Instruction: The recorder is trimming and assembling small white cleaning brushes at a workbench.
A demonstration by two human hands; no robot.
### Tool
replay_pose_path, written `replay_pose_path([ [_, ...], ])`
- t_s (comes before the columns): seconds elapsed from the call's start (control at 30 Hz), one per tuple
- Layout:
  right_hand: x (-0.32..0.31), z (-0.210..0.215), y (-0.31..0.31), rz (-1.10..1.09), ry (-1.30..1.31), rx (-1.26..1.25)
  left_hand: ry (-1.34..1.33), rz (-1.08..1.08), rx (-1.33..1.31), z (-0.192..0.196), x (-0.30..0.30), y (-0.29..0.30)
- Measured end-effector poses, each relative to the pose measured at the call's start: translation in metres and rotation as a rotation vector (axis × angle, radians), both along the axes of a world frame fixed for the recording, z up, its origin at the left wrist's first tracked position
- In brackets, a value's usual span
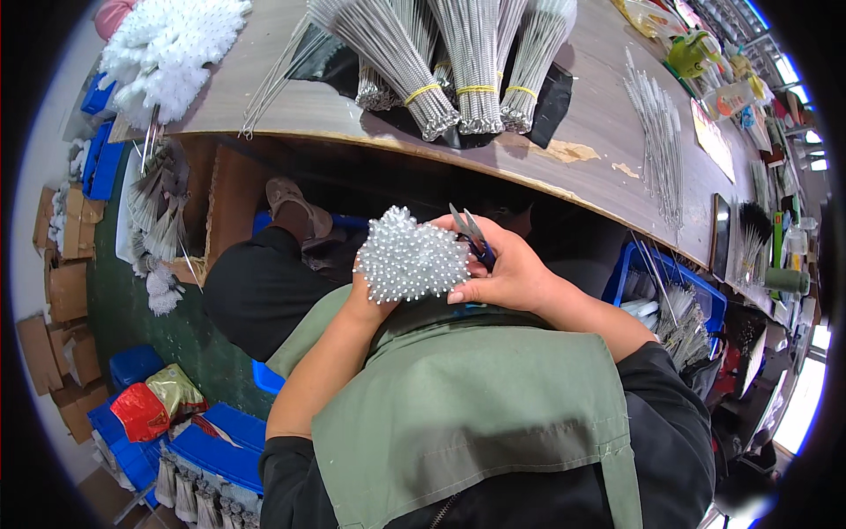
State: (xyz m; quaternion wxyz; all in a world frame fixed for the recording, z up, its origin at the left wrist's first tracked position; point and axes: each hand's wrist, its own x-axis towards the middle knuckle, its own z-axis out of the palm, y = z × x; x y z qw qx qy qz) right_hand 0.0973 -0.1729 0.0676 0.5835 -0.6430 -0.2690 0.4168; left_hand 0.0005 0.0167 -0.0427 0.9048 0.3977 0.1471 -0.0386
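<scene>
- Holding the white-tipped bundle [412, 260] at the centre of the frame is the left hand [374, 303], its fingers mostly hidden.
- The right hand [513, 269], just beside, grips scissors [481, 248], blades parted and pointing up.
- If the left grip loosens, pieces could slip out; if blades swing left, they may nick the tips.

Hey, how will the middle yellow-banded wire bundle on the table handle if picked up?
The middle wire bundle would probably feel stiff, since its wires look straight. It may be heavy for its size, being densely packed and metallic-looking. It should largely hold together, with a yellow band around its near end.
</scene>
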Motion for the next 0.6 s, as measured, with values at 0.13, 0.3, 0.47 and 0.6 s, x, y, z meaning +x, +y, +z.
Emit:
replay_pose_path([
  [0.13, -0.002, 0.001, 0.000, -0.033, -0.029, 0.081, 0.014, -0.018, 0.224, 0.017, 0.002, -0.001],
  [0.3, -0.002, 0.019, 0.000, -0.003, -0.020, 0.074, -0.064, 0.004, 0.014, 0.025, 0.000, 0.002],
  [0.47, -0.001, 0.022, 0.008, -0.053, -0.048, 0.196, 0.017, 0.007, -0.008, 0.075, 0.004, 0.002],
  [0.6, 0.006, 0.045, 0.025, -0.164, -0.028, 0.288, -0.523, -0.112, 1.322, 0.137, 0.009, 0.017],
])
